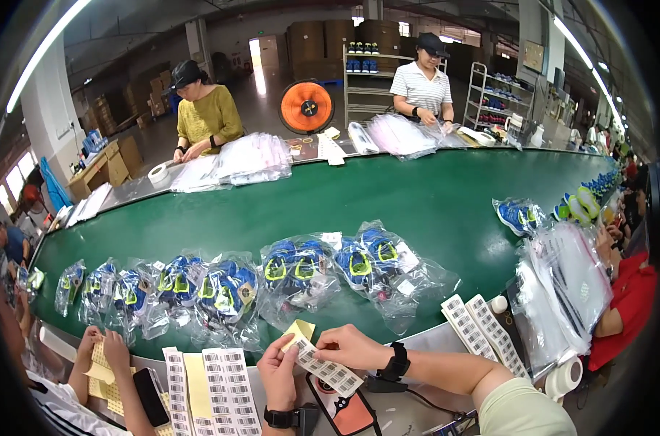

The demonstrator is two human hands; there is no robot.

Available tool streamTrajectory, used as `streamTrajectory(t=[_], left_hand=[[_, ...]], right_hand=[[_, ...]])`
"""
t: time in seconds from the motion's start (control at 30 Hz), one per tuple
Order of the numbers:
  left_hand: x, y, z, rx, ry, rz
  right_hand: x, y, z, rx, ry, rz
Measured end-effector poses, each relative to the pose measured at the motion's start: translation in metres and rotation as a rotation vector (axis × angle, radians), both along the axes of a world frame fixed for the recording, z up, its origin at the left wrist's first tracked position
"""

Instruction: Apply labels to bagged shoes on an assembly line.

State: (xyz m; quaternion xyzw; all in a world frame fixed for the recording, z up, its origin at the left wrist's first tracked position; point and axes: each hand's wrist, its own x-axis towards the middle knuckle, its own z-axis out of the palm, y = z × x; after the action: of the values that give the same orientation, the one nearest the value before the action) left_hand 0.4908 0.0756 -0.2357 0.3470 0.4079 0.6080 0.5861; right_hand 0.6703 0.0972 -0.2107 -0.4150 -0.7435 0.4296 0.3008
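Observation:
My left hand (277,369) pinches a strip of barcode labels (335,374) near its upper end, where the yellow backing curls up. My right hand (353,347) has its thumb and fingers closed on the same strip's upper edge; whether a label is peeled loose between them is too small to tell. Both wrists wear black bands. Below the strip lies a phone-like flat thing (348,414) with an orange and black picture. Just beyond my hands, blue-and-lime sneakers in clear plastic bags (297,272) rest on the green conveyor belt (417,189).
Barcode label sheets (232,392) lie left of my hands, with another set of label sheets (482,330) to the right. Clear bags (562,283) are stacked at right beside a white tape roll (564,378). Co-workers sit at both sides; two stand across the belt.

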Motion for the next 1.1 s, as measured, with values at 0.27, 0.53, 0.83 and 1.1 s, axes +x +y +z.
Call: streamTrajectory(t=[0.27,0.53,0.83,1.1], left_hand=[[-0.003,-0.008,0.010,0.039,0.162,-0.093],[-0.001,-0.004,-0.010,0.044,0.258,-0.154],[0.009,0.004,-0.016,-0.014,0.274,-0.255],[0.006,0.009,-0.026,-0.031,0.197,-0.150]], right_hand=[[-0.004,0.005,0.020,0.260,0.028,-0.076],[-0.002,-0.003,0.010,0.734,-0.119,-0.129],[0.001,0.006,-0.012,0.754,-0.133,-0.091],[0.035,0.013,0.043,0.484,0.204,-0.237]])
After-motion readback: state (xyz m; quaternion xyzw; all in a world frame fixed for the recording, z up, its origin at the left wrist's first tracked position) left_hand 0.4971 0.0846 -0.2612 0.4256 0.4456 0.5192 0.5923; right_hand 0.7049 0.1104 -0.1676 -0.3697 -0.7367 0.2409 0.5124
